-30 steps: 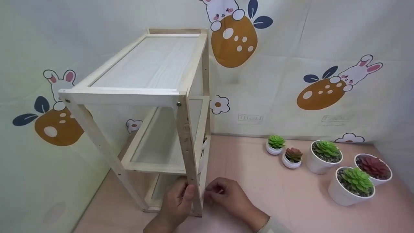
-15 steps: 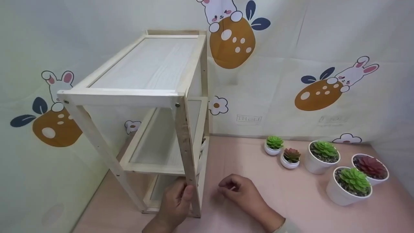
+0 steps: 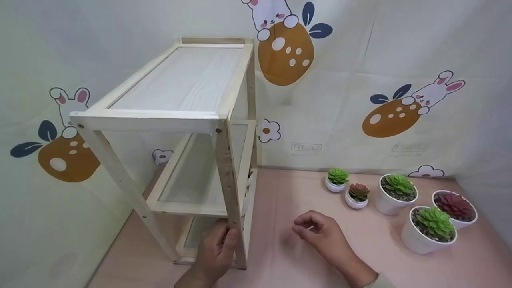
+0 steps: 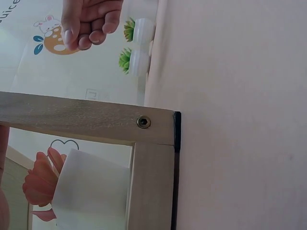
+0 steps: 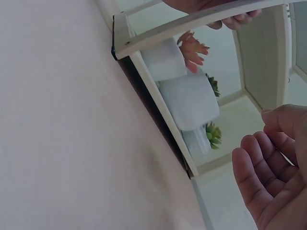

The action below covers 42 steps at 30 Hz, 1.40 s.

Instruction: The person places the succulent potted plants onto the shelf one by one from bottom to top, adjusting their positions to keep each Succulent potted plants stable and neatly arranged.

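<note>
Pale wood fills the left half of the head view: we see a three-tier wooden rack (image 3: 188, 132) standing on the pink surface (image 3: 304, 256), its front right leg (image 3: 232, 208) running down toward the lower centre of the frame. Our left hand (image 3: 218, 252) is wrapped round that leg near its foot, fingers (image 3: 232, 240) curled onto the wood. Our right hand (image 3: 322, 236) hovers just right of centre, apart from the rack, fingers loosely curled and holding nothing. The right wrist view shows that palm (image 5: 273, 182) bare at lower right, with white pots (image 5: 189, 98) sitting inside the rack's bottom shelf. In the left wrist view, a screw (image 4: 143, 121) marks the corner joint of the frame. Off to the right of the head view, five small succulents in white pots (image 3: 396, 200) cluster near the bunny-print backdrop (image 3: 400, 112).
</note>
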Motion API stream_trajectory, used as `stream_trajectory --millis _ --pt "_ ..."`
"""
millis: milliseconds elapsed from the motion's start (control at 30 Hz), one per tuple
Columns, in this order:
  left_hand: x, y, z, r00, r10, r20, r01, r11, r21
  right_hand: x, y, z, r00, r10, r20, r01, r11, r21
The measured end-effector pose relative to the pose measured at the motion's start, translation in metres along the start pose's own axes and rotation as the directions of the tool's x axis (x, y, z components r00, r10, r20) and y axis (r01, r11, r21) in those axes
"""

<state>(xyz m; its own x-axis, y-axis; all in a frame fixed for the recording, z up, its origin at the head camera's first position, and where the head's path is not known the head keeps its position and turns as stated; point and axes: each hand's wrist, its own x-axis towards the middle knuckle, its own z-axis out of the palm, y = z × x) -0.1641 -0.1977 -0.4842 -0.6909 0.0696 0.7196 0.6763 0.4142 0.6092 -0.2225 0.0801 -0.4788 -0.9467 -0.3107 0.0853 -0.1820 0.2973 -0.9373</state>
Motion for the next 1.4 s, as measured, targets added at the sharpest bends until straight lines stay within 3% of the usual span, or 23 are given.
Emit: stream_trajectory --millis 400,800,1000,1233,1400 --pt "0.0 -0.002 -0.001 1.0 -0.004 0.014 0.004 1.0 -0.026 -0.016 0.0 -0.042 0.984 0.091 -0.152 -0.086 0.996 0.035" --pt "0.001 -0.002 0.0 1.0 0.006 -0.015 -0.006 1.0 0.0 -0.036 0.002 -0.078 0.936 0.06 -0.347 -0.044 0.998 0.055" --pt "0.002 -0.001 0.0 1.0 -0.008 -0.004 0.008 1.0 -0.02 -0.046 0.002 -0.097 0.933 0.05 -0.356 -0.041 0.999 0.032" --pt "0.002 0.0 0.0 1.0 -0.019 0.003 0.019 0.999 -0.035 -0.061 0.006 -0.124 0.938 0.063 -0.342 -0.096 0.992 -0.081" --pt "0.001 -0.002 -0.001 1.0 -0.02 0.009 0.02 0.999 -0.044 -0.07 0.013 -0.14 0.935 0.019 -0.355 -0.054 0.995 -0.09"
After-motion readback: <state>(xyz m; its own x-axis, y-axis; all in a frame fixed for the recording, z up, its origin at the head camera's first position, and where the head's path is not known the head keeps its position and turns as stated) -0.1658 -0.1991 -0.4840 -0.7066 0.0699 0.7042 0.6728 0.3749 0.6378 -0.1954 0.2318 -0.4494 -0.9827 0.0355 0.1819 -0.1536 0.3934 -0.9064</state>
